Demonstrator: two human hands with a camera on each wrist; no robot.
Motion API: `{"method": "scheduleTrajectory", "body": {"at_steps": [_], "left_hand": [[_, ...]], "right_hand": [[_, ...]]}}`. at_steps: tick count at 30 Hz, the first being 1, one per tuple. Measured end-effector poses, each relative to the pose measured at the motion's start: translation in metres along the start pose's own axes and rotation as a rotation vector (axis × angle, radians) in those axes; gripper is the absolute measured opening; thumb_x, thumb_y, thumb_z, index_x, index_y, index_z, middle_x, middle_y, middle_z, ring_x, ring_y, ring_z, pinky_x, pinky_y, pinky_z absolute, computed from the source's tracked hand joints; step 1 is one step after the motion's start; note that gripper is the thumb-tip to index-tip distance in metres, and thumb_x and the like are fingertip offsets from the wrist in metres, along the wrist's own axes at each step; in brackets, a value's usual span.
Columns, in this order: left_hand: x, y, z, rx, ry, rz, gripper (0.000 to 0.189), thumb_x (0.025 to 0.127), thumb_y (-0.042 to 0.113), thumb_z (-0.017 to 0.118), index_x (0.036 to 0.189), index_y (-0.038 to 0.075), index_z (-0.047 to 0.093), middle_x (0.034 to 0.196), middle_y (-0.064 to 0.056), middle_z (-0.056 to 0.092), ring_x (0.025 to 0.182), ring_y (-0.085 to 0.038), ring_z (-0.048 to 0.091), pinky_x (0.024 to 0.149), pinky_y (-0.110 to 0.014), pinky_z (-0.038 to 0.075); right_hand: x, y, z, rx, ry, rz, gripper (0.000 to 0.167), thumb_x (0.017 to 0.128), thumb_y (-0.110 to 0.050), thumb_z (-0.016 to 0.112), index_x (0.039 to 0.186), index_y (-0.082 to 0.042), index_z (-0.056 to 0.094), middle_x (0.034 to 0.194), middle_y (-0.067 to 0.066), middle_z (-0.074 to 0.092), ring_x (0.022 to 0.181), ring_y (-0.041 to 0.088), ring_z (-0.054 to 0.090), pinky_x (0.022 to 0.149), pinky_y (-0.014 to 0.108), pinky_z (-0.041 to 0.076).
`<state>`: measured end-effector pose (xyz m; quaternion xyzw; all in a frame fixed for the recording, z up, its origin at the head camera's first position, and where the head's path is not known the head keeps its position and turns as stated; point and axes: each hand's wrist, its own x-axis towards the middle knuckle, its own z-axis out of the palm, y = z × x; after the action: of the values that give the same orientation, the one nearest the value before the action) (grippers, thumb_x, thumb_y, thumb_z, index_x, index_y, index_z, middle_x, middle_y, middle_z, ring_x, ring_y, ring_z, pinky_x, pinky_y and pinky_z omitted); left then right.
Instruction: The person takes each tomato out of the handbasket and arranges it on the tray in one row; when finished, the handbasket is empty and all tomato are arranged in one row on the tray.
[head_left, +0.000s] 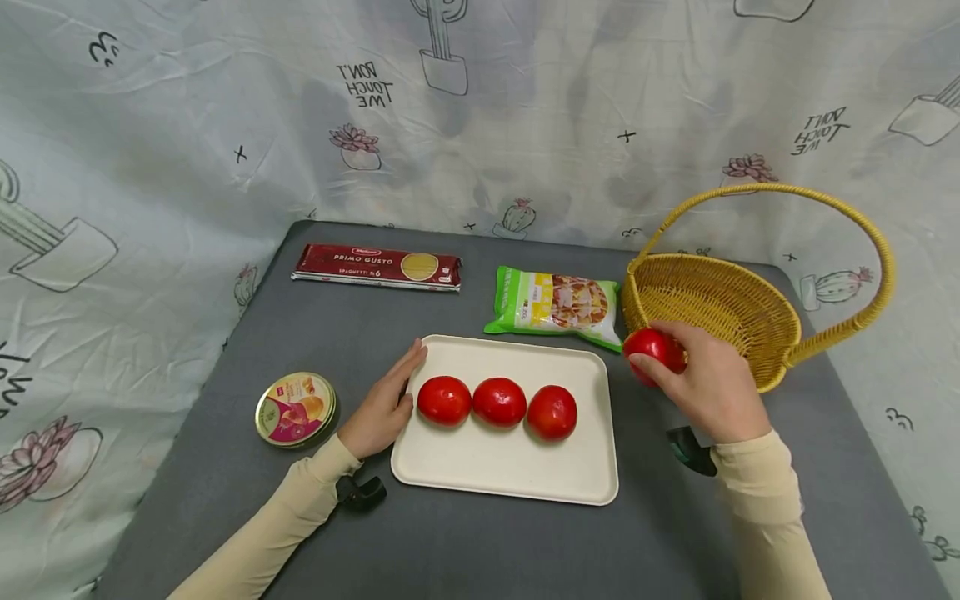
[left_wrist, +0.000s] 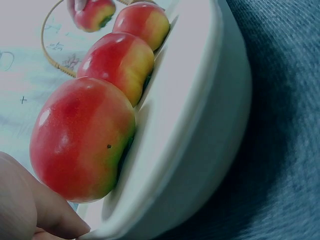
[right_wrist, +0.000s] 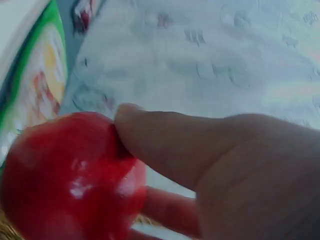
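My right hand (head_left: 712, 383) holds a red tomato (head_left: 655, 356) beside the near left rim of a yellow wicker basket (head_left: 678, 275). The right wrist view shows the thumb pressed to this tomato (right_wrist: 75, 180), with fingers behind it. Three more tomatoes lie in a row on a cream tray (head_left: 510, 475): a left one (head_left: 444, 401), a middle one (head_left: 499, 402) and a right one (head_left: 552, 412). My left hand (head_left: 382, 408) grips the tray's left edge, its digits at the rim near the closest tomato (left_wrist: 82, 140) in the left wrist view.
A dark red spaghetti pack (head_left: 377, 267) lies at the back left. Between tray and basket is a green and white food bag (head_left: 557, 303). Left of my left hand sits a round tin (head_left: 296, 408). The basket's tall handle (head_left: 873, 242) arches up at the right.
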<state>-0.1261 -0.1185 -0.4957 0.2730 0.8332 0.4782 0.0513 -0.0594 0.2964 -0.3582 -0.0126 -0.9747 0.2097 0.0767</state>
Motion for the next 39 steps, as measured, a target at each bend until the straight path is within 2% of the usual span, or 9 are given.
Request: {"method": "scheduleTrajectory", "body": {"at_steps": [5, 13, 21, 29, 37, 39], "left_hand": [[0.003, -0.001, 0.0, 0.006, 0.004, 0.0, 0.07, 0.093, -0.024, 0.046, 0.161, -0.011, 0.034, 0.172, -0.027, 0.024, 0.157, -0.043, 0.026, 0.122, -0.049, 0.024], [0.004, 0.0, 0.001, 0.008, 0.001, -0.01, 0.069, 0.094, -0.023, 0.046, 0.161, -0.011, 0.034, 0.171, -0.028, 0.024, 0.157, -0.043, 0.026, 0.122, -0.05, 0.024], [0.004, 0.001, 0.001, -0.073, -0.006, -0.076, 0.064, 0.1, -0.014, 0.044, 0.163, -0.006, 0.034, 0.173, -0.023, 0.023, 0.16, -0.039, 0.022, 0.126, -0.05, 0.019], [0.003, 0.002, 0.0, -0.097, -0.006, -0.085, 0.063, 0.101, -0.013, 0.044, 0.163, -0.005, 0.035, 0.173, -0.022, 0.023, 0.16, -0.038, 0.021, 0.126, -0.039, 0.017], [0.001, 0.005, -0.001, -0.1, 0.006, -0.115, 0.058, 0.105, -0.009, 0.043, 0.162, -0.005, 0.036, 0.173, -0.02, 0.025, 0.16, -0.037, 0.023, 0.126, -0.05, 0.018], [0.002, 0.005, -0.001, -0.102, 0.009, -0.116, 0.057, 0.105, -0.008, 0.042, 0.162, -0.005, 0.036, 0.173, -0.02, 0.025, 0.16, -0.037, 0.023, 0.127, -0.047, 0.017]], "right_hand": [[-0.004, -0.012, 0.028, -0.009, -0.083, -0.024, 0.051, 0.089, -0.032, 0.087, 0.125, 0.001, 0.072, 0.106, 0.022, 0.075, 0.087, 0.039, 0.069, 0.074, 0.058, 0.062], [-0.006, -0.015, 0.057, -0.081, -0.16, -0.02, 0.049, 0.088, -0.035, 0.087, 0.119, 0.0, 0.075, 0.091, 0.016, 0.074, 0.071, 0.029, 0.064, 0.057, 0.047, 0.06], [-0.011, -0.018, 0.067, -0.135, -0.124, -0.035, 0.051, 0.089, -0.042, 0.085, 0.114, 0.001, 0.075, 0.085, 0.016, 0.073, 0.065, 0.029, 0.064, 0.053, 0.047, 0.056], [-0.014, -0.022, 0.073, -0.159, -0.084, -0.027, 0.05, 0.089, -0.042, 0.085, 0.112, 0.002, 0.075, 0.087, 0.019, 0.074, 0.066, 0.033, 0.066, 0.056, 0.051, 0.059], [-0.014, -0.024, 0.081, -0.164, -0.118, -0.015, 0.054, 0.09, -0.045, 0.083, 0.114, 0.002, 0.075, 0.086, 0.017, 0.073, 0.063, 0.028, 0.062, 0.053, 0.047, 0.058], [-0.015, -0.023, 0.082, -0.17, -0.115, -0.012, 0.054, 0.09, -0.046, 0.083, 0.114, 0.002, 0.075, 0.084, 0.017, 0.073, 0.062, 0.028, 0.061, 0.052, 0.046, 0.058]]}}
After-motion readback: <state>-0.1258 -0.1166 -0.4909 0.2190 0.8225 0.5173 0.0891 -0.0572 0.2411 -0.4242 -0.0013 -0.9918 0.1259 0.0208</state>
